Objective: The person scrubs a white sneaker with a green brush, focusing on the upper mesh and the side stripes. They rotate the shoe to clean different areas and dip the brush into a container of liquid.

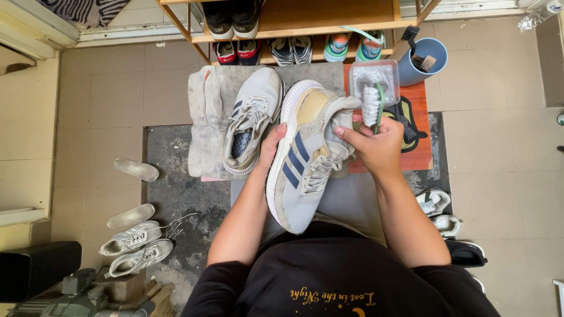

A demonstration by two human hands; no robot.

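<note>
Shoe (302, 158) gripped in left hand (271, 147), toe toward body; right hand (376, 147) clamps brush (371, 104) w/ bristles just beside heel.

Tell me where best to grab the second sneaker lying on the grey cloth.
Probably grip the second sneaker at its open collar near the heel, coming from above on the left: the opening faces up, offering an edge to pinch, and the held sneaker crowds its right side.
</note>
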